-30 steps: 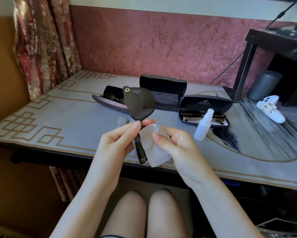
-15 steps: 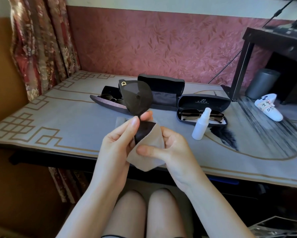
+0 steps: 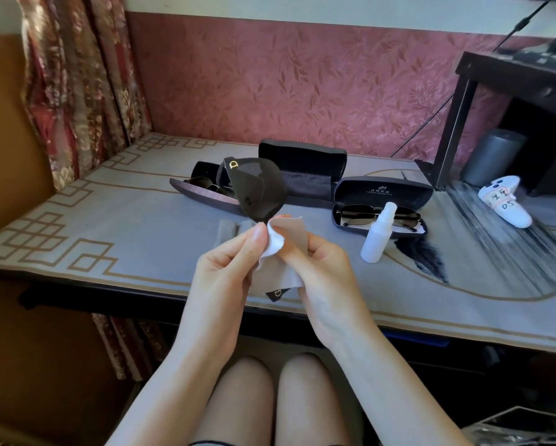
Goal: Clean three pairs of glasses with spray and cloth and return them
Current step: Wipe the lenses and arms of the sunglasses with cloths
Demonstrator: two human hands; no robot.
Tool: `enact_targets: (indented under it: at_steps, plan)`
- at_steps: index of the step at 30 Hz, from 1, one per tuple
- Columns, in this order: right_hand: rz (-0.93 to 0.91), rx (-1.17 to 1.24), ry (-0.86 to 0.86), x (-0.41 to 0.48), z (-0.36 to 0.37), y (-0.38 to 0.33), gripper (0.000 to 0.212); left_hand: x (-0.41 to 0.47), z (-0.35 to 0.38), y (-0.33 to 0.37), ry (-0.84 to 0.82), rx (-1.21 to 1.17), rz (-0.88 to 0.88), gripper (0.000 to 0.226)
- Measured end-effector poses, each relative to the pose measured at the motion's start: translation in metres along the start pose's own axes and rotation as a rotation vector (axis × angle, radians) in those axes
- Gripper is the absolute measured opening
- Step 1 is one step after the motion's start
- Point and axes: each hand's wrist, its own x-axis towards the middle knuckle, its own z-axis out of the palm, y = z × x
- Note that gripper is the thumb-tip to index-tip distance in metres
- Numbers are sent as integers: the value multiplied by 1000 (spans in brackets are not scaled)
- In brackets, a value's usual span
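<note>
**Wiping step, one pair in hand.** The left hand (image 3: 225,268) pinches the dark sunglasses (image 3: 257,191) near the bridge between thumb and forefinger, one lens standing above both hands. The right hand (image 3: 321,268) curls its fingers round the beige cloth (image 3: 286,249), which is folded over the lower lens. The next move probably calls for rubbing that lens through the cloth, then returning the pair to the open case (image 3: 302,165) beyond the hands.
</note>
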Motion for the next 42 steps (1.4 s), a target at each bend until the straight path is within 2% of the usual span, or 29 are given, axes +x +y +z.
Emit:
enact_targets:
  at_steps: [8,12,17,21,26,33,37,40,42]
  plan:
    - [-18,-169,-123,-3,-11,-2,30,5,-4,3,-7,-90,-110,36]
    - [-87,-261,-145,-2,-15,-1,25,8,-5,5,1,-126,-91,35]
    - [-140,-371,-158,0,-23,3,32,12,-6,6,10,-150,-77,34]
    - [-108,-308,-205,2,-32,-1,34,16,-5,5,5,-159,-45,33]
    - [-57,-188,-256,1,-42,-5,26,15,-4,4,-49,-135,-28,32]
    - [-26,-103,-236,1,-40,-4,36,15,-7,5,-60,-65,-23,35]
    - [-49,-96,-178,0,-30,-6,28,13,-4,-1,-36,-47,-66,38]
    - [-56,-67,-145,-1,-19,-9,33,15,-4,-8,7,-82,-156,40]
    - [-67,-68,-146,0,-15,-9,36,18,-6,-11,30,-84,-179,51]
